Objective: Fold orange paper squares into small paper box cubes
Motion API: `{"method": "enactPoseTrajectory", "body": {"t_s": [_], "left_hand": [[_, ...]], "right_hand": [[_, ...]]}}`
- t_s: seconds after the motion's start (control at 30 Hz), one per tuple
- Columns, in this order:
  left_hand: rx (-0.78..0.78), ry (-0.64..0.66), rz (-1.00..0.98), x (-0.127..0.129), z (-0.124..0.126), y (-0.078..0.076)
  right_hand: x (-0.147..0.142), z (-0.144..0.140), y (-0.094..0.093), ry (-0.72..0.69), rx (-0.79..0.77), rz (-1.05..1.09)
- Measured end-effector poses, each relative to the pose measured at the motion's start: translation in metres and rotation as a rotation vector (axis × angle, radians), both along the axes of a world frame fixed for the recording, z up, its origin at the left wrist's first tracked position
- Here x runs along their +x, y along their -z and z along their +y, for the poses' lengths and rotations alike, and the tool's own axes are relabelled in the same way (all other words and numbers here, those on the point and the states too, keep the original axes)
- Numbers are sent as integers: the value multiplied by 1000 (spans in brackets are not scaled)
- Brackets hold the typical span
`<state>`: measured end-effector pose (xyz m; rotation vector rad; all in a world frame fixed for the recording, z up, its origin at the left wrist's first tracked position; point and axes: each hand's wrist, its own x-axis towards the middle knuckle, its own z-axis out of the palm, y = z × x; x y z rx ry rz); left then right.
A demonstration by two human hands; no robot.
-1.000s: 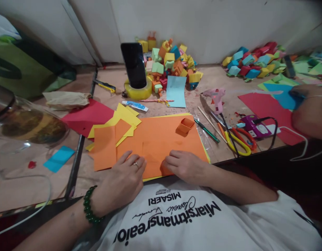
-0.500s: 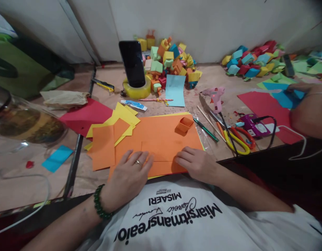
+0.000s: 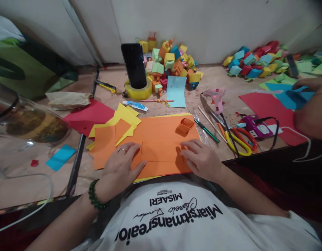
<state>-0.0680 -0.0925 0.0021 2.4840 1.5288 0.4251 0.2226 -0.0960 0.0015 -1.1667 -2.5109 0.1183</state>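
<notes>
Hands, left [image 3: 120, 164] and right [image 3: 201, 158], flatten one orange sheet [image 3: 161, 139].

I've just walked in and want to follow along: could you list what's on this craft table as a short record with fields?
Left hand: flat on the orange paper, open
Right hand: fingers pressing the same sheet, open
Small orange box: on the sheet, beyond the hands
Scissors: right of the sheet
Glue gun: behind the scissors
Phone: upright in a tape roll
Folded boxes: piled by the wall

Both hands, left [image 3: 121, 165] and right [image 3: 201, 158], flat, palms down, fingers spread.
</notes>
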Motion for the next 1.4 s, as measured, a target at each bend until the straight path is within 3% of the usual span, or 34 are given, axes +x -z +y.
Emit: {"method": "enactPoseTrajectory", "body": {"t_s": [0.1,0.23,0.5,0.67,0.77,0.87,0.93,1.03,1.2,1.3,1.4], "left_hand": [[-145,-74,-119,7,8,7],[-253,-128,-278,13,7,8],[-103,-121,-14,14,5,11],[-46,-152,62,14,5,9],[-33,-174,29,14,5,11],[15,-167,-90,13,6,10],[54,-130,-208,12,5,6],[187,39,-307,8,2,-3],[582,294,-51,13,-11,-8],[585,314,104,26,-17,-6],[543,325,149,35,-18,-6]], "right_hand": [[-12,6,3,111,31,-9],[-17,11,13,64,59,28],[-18,13,14,-26,180,131],[-19,16,19,28,284,149],[-18,14,19,56,239,228],[-15,9,15,-6,118,422],[-11,5,12,-54,104,537],[-5,0,6,-77,176,586],[-9,-3,-9,0,385,353],[-18,-5,-9,2,440,170],[-21,-5,1,-58,387,95]]}}
